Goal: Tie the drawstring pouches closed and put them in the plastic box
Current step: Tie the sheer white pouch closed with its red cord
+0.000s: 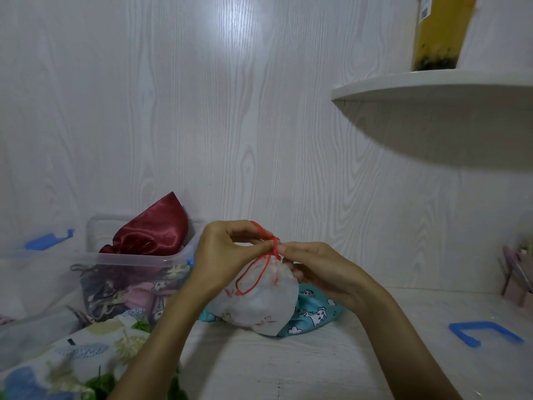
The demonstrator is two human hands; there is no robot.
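A white pouch (pixel 259 301) with a red drawstring (pixel 253 272) stands on the white table, its mouth gathered. My left hand (pixel 227 249) pinches the red cord above the neck. My right hand (pixel 314 267) pinches the cord at the knot from the right. A teal printed pouch (pixel 314 313) lies under and behind the white one. The clear plastic box (pixel 138 259) sits to the left and holds several pouches, with a dark red satin pouch (pixel 155 229) sticking up on top.
A floral pouch (pixel 86 350) lies at the lower left. A clear lid with a blue clip (pixel 484 332) rests at the right. A white shelf (pixel 432 88) with a yellow container juts out overhead at the right. A pink holder (pixel 516 281) stands at the right edge.
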